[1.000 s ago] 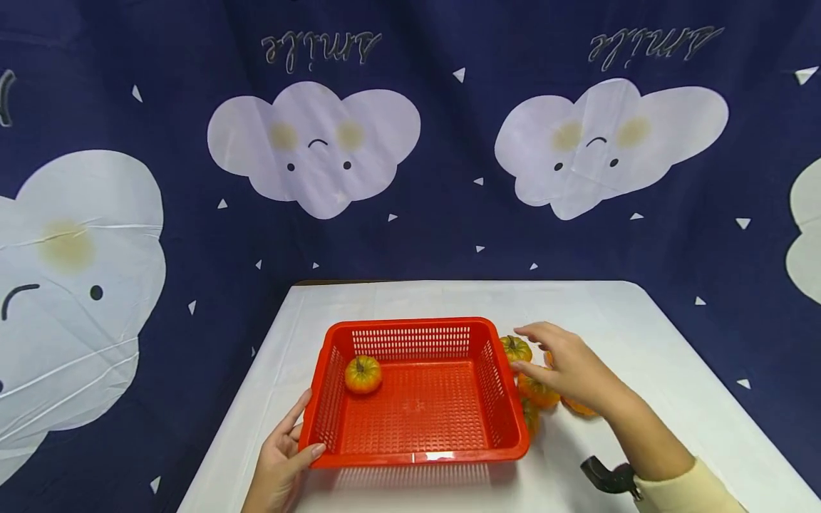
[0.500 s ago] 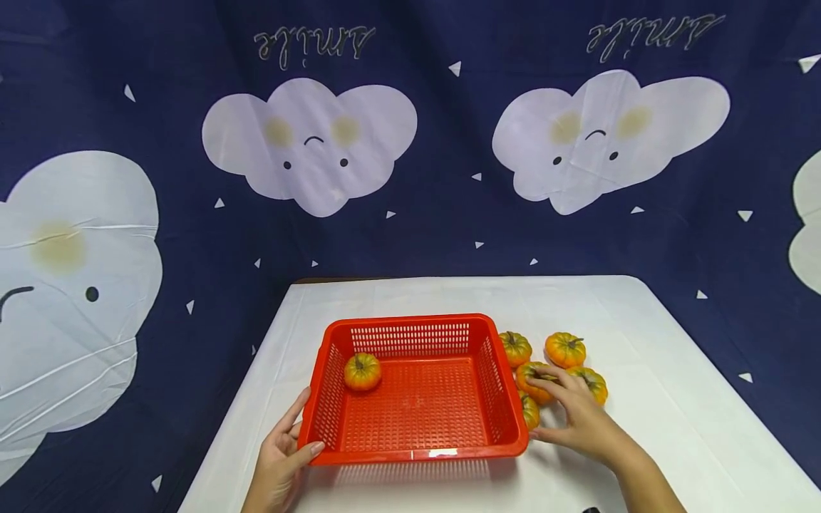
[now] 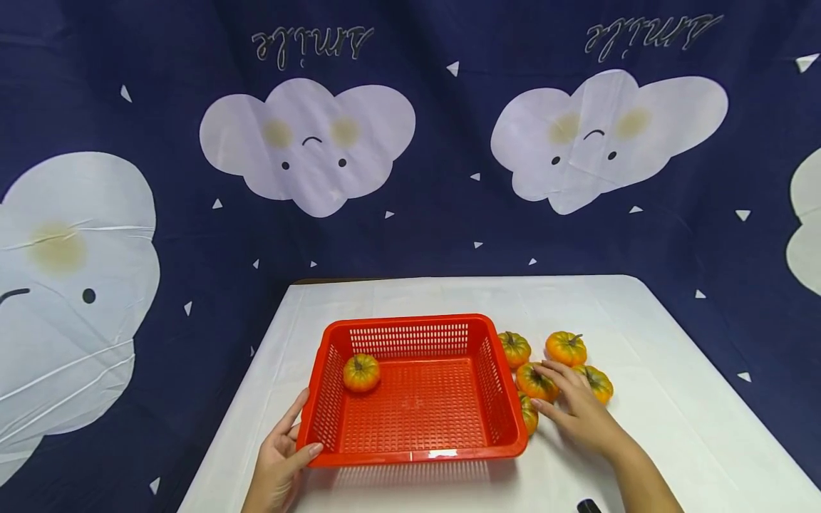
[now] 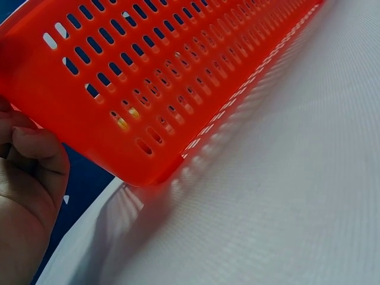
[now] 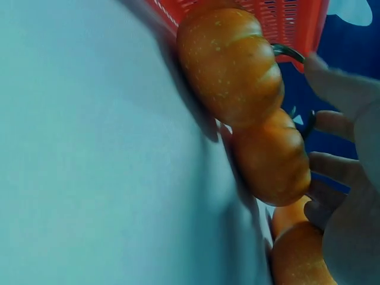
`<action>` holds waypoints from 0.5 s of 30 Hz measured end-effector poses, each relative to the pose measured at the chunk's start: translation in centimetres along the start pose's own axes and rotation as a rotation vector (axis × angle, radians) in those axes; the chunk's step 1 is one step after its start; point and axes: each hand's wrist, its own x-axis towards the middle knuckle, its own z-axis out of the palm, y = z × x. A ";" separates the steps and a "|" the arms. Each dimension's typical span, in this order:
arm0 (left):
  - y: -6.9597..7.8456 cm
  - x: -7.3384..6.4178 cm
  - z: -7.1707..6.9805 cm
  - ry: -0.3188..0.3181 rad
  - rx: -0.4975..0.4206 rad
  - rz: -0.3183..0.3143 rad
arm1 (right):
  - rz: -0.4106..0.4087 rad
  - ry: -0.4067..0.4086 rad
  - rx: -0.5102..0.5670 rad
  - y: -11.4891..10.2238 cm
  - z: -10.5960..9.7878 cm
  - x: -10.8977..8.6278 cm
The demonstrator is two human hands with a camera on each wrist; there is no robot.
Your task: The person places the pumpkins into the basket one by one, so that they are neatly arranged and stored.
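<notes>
My left hand (image 3: 279,462) grips the left front corner of a red plastic basket (image 3: 413,457), thumb over the rim. One small orange-green pumpkin (image 3: 362,372) sits inside, near the back left. To the basket's right, my right hand (image 3: 582,417) is over a middle pumpkin (image 3: 532,382), fingers spread, with fingertips right at its top and right side. A nearer pumpkin (image 3: 528,415) is beside the basket wall, partly hidden by it. In the right wrist view, two orange pumpkins (image 5: 231,68) show in front of the spread fingers and thumb.
More pumpkins lie around the hand: one at the back left (image 3: 515,349) against the basket, one at the back right (image 3: 566,348), one to the right (image 3: 599,385). A white-covered table (image 3: 667,427) bears everything. A dark blue cloud-print curtain (image 3: 449,235) hangs behind.
My right hand has come down from above the pumpkins toward the front, then shifted slightly among them. The right-hand pumpkin has moved a little rightward. The left hand and basket stay nearly still.
</notes>
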 end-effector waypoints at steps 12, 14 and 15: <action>-0.1 0.0 0.0 -0.018 0.000 0.009 | -0.045 0.029 0.014 -0.1 -0.3 1.1; 0.0 0.0 0.0 -0.015 0.000 0.010 | -0.049 0.033 0.006 0.1 -0.3 1.4; 0.0 0.0 -0.1 -0.014 0.000 0.011 | -0.051 0.036 0.001 0.2 -0.3 1.5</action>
